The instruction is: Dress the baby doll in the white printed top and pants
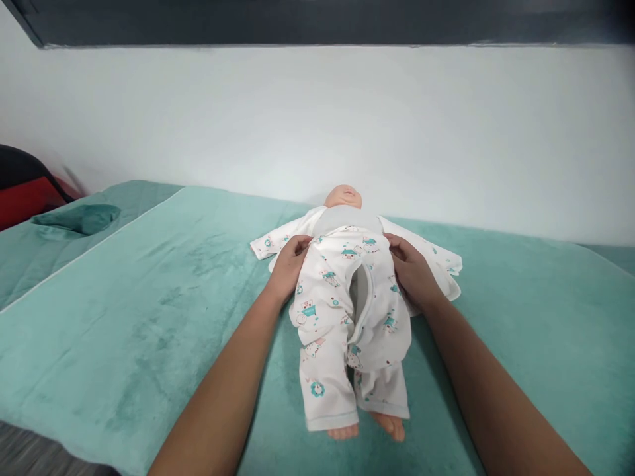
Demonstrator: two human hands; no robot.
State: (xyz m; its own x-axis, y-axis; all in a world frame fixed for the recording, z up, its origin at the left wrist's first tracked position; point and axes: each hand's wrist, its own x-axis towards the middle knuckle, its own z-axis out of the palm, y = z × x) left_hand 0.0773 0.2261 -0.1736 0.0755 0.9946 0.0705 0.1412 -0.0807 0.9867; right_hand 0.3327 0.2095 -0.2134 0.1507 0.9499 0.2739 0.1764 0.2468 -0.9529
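A baby doll (pixel 343 197) lies on its back on a teal blanket (pixel 149 311), head away from me, bare feet (pixel 367 428) toward me. It wears white printed trousers (pixel 342 317) with teal figures, and an open matching top (pixel 436 261) is spread beneath it. My left hand (pixel 289 268) grips the waistband at the doll's left side as I see it. At the other side of the waistband, my right hand (pixel 411 271) grips the fabric in the same way. Both hands have their fingers curled on the cloth.
A white wall (pixel 317 125) rises right behind the bed. A bunched teal cloth (pixel 79 218) lies at the far left, with a red and black object (pixel 24 188) behind it. The blanket's front edge (pixel 59 436) drops off at lower left.
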